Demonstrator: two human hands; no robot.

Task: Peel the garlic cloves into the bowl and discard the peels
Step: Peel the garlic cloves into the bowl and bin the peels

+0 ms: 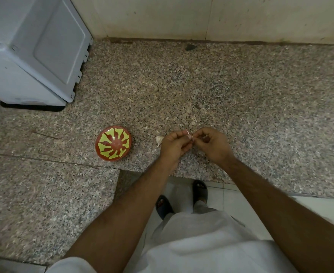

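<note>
Garlic clove (pixel 189 136): small and pale, mostly hidden, pinched between the fingertips of both my hands above the bench (pixel 241 107).
My left hand (pixel 173 143): fingers curled, thumb and forefinger nipping the clove.
My right hand (pixel 211 143): fingers curled, nipping the clove from the other side.
Second garlic piece (pixel 159 140): whitish, lying on the bench just left of my left hand.
Bowl (pixel 113 143): red with yellow-green pattern, standing on the bench left of the garlic, apart from it.
White appliance (pixel 32 50): far left corner of the bench.
</note>
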